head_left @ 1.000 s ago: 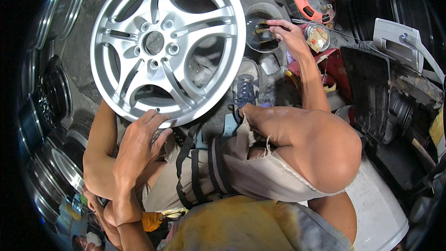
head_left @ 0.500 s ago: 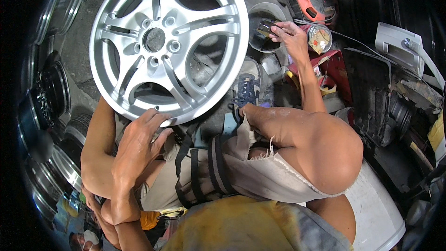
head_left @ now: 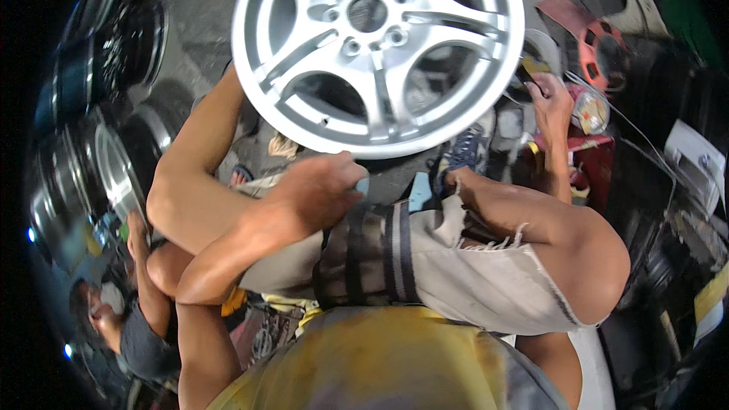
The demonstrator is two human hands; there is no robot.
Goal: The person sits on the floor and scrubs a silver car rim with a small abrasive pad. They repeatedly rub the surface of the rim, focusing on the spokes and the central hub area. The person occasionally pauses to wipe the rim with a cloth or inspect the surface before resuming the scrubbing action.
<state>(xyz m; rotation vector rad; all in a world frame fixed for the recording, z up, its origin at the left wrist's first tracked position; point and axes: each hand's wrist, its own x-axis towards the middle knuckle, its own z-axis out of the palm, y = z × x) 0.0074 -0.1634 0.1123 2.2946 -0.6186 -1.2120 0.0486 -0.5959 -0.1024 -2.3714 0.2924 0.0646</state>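
Note:
A silver alloy wheel (head_left: 377,83) with several spokes lies face up in front of me. My left hand (head_left: 323,186) is at its near edge, smeared by motion; I cannot tell whether it touches the rim. My right hand (head_left: 553,102) pinches a small, thin dark piece (head_left: 525,76) between thumb and fingers. That piece is just right of the wheel, at the near side of a pale round bucket (head_left: 541,49). The wheel hides part of the bucket.
An orange-red ring-shaped part (head_left: 594,53) and a small tub (head_left: 591,112) lie beyond my right hand, with a red box (head_left: 592,163) nearer. More wheels (head_left: 121,159) stand at the left. Another person (head_left: 144,334) sits at the lower left.
The view has shifted, so wheel and bucket appear farther right and higher. My left hand's fingers have drawn in from the stretched pose at the rim. The dark piece stays in my right hand.

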